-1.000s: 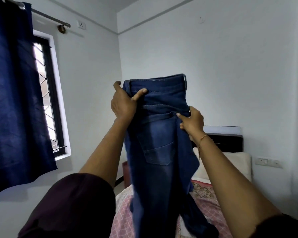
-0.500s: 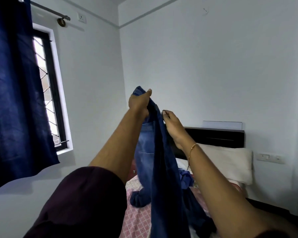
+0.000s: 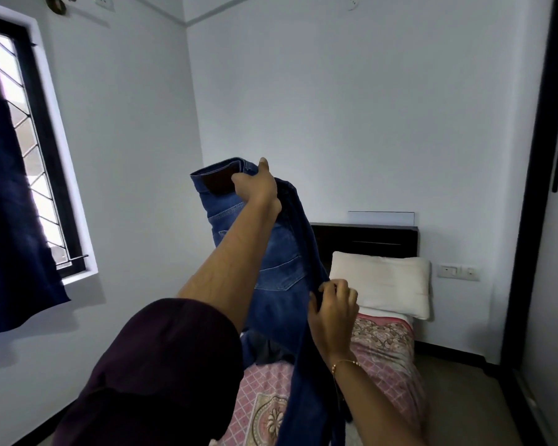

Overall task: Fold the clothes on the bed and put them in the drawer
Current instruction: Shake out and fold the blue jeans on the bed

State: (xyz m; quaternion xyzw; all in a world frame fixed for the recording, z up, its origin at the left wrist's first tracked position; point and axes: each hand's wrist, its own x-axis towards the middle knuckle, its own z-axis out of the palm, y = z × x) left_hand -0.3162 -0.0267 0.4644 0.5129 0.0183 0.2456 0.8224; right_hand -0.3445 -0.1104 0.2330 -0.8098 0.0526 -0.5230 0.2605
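The left hand grips the waistband of blue denim jeans; the right hand pinches their edge lower down. Below lies a bed with a pink patterned sheet, a white pillow and a dark headboard, between pale walls.

Faded matt denim jeans

One pair of jeans (held up), two hands, one pillow, one bed, one window, one curtain.
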